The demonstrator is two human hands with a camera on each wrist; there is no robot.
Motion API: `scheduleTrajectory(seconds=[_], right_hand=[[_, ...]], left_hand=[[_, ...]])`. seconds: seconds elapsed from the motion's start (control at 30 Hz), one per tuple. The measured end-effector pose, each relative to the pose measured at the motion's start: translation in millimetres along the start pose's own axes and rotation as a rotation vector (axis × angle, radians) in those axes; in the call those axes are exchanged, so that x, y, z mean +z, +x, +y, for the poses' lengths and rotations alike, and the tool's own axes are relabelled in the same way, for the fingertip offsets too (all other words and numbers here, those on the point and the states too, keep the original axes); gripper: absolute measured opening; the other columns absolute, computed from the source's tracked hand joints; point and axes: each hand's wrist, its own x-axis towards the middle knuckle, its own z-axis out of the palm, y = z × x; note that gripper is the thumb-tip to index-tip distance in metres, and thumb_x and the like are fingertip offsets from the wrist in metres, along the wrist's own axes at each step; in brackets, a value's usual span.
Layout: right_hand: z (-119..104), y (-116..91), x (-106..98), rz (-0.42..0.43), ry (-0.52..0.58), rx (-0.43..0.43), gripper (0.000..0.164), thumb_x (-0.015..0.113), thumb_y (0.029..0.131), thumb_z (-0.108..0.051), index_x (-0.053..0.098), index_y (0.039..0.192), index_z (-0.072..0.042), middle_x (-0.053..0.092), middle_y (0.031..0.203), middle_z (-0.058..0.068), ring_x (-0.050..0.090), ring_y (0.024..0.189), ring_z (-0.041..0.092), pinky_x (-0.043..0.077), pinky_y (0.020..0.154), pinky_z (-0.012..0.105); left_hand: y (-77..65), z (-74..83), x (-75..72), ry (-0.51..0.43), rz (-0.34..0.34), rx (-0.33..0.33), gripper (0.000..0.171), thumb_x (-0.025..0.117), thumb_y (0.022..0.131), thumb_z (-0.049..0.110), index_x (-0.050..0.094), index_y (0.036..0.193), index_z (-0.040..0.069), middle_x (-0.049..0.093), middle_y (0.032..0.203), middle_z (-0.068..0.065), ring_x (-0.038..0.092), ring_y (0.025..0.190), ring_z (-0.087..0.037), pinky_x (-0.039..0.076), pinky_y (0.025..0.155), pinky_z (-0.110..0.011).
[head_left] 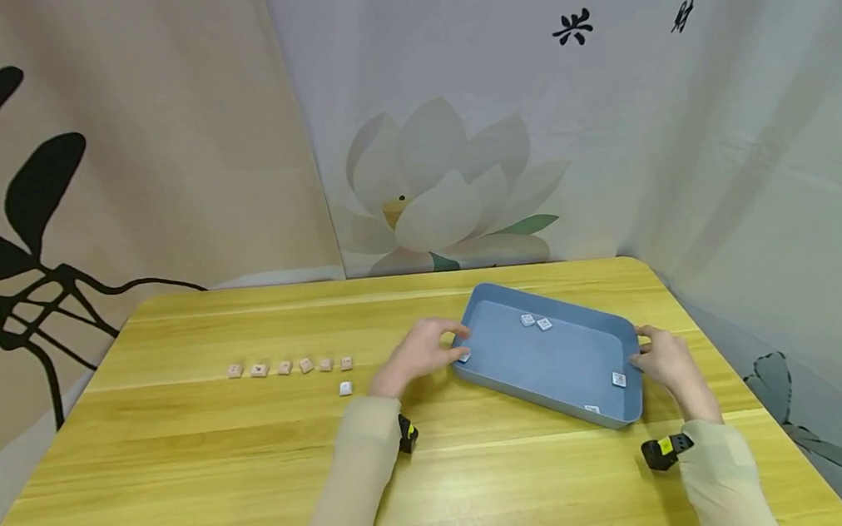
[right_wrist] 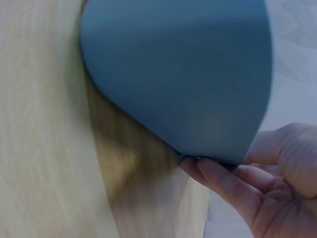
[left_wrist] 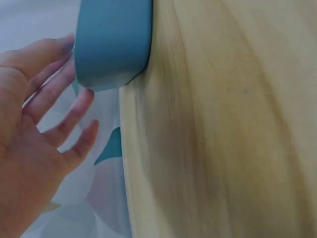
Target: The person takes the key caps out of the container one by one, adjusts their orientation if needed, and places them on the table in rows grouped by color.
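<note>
A blue tray (head_left: 542,361) is sitting between a person's two hands, turned at an angle on a wooden table (head_left: 185,492). At its right end, the right hand (head_left: 666,358) is gripping the tray: the thumb is lying at the wall while the fingertips are tucking under the bottom edge, leaving little gap. At the opposite end, the left hand (head_left: 423,350) is reaching its loosely spread fingers to the rim, thumb and forefinger standing apart; whether its fingertips are touching the tray, I cannot tell.

Small pale square pieces are lying inside the tray. One corner piece (head_left: 465,357) is showing right by the left thumb. A pair of pieces (head_left: 544,324) is resting close together by the far wall, between the two hands. A marked piece (head_left: 619,379) is lying just inside the wall from the right hand, and a half-hidden piece (head_left: 592,408) is peeking over the near wall, left of that hand and closer to the viewer.

Well to the left of the left hand, a row of six pieces (head_left: 284,368) is stretching across the table, with a lone white piece (head_left: 345,389) sitting just in front of the row's end nearest that hand. Black devices are riding on both wrists, below pale sleeves' cuffs. Beyond the hands, a curtain (head_left: 214,131) is hanging behind the table, showing a large lotus print (head_left: 446,202).
</note>
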Motion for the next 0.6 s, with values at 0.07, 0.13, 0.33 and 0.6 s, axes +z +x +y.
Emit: scheduleTrajectory(seconds=[0.07, 0.13, 0.33, 0.6], right_hand=[[1, 0, 1, -0.002, 0.002, -0.002, 0.058, 0.056, 0.089, -0.002, 0.032, 0.138, 0.016, 0.050, 0.123, 0.041, 0.055, 0.111, 0.051, 0.054, 0.084, 0.051], [1, 0, 2, 0.001, 0.003, -0.006, 0.058, 0.056, 0.089, -0.002, 0.033, 0.138, 0.016, 0.050, 0.123, 0.041, 0.055, 0.111, 0.051, 0.054, 0.084, 0.051], [1, 0, 2, 0.014, 0.002, -0.025, 0.058, 0.057, 0.088, -0.002, 0.034, 0.137, 0.017, 0.051, 0.121, 0.041, 0.056, 0.109, 0.051, 0.054, 0.082, 0.051], [2, 0, 2, 0.011, 0.008, -0.010, 0.058, 0.056, 0.089, -0.003, 0.032, 0.138, 0.016, 0.051, 0.122, 0.041, 0.057, 0.110, 0.050, 0.055, 0.081, 0.049]], left_hand=[[5.5, -0.5, 2.2, 0.038, -0.050, -0.004, 0.032, 0.069, 0.086, 0.017, 0.066, 0.116, 0.007, 0.069, 0.117, -0.005, 0.060, 0.116, -0.022, 0.046, 0.104, -0.036], [9.7, -0.8, 3.4, 0.081, -0.087, -0.010, 0.031, 0.070, 0.085, 0.016, 0.067, 0.115, 0.008, 0.070, 0.116, -0.003, 0.062, 0.111, -0.019, 0.049, 0.100, -0.033], [20.9, 3.4, 6.0, 0.194, -0.147, -0.045, 0.027, 0.073, 0.083, 0.013, 0.072, 0.110, 0.013, 0.072, 0.108, 0.002, 0.065, 0.104, -0.016, 0.052, 0.092, -0.029], [28.4, 9.8, 8.8, 0.313, -0.167, -0.051, 0.026, 0.073, 0.077, 0.004, 0.075, 0.100, 0.016, 0.074, 0.095, 0.004, 0.066, 0.094, -0.013, 0.053, 0.081, -0.026]])
